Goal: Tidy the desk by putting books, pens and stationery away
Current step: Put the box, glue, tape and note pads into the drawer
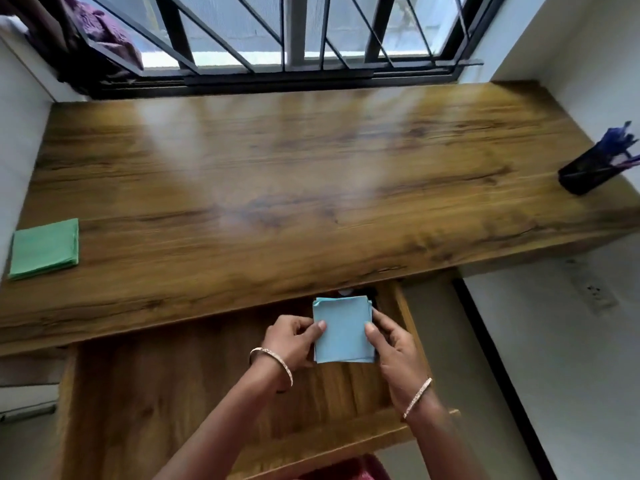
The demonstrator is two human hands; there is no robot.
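A stack of light blue square paper sheets [343, 329] hangs over the pulled-out wooden drawer [173, 393] below the desk's front edge. My left hand [292, 339] pinches the stack's left edge, thumb on top. My right hand [391, 344] pinches its right edge the same way. A green stack of paper [45, 248] lies flat at the desk's left end. At the far right of the wooden desk [277, 188] stands a black pen holder [588, 173] with several blue pens in it.
A barred window [294, 36] runs along the back of the desk, with purple cloth [100, 36] bundled at its left. White walls close in both ends. Something dark and white sits at the drawer's back, mostly hidden under the desk.
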